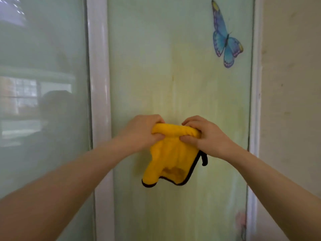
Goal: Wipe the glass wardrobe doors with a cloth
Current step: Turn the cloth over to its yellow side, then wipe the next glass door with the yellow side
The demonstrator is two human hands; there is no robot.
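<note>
Head view showed my left hand (141,132) and right hand (201,134) both clenched on the rolled top edge of the yellow cloth (171,160), which hung bunched in front of the right glass door (173,75), below a butterfly sticker (225,40).

Cloth (171,153): yellow, plush, matt pile, dark stitched binding along its edge. Wardrobe doors (173,75): pale green glass, smooth, glossy; left pane (43,101) reflective. Frame (99,84): white, glossy, smooth. Butterfly sticker (225,40): blue, flat printed film. Wall (291,84): matt, cream, scuffed
</note>
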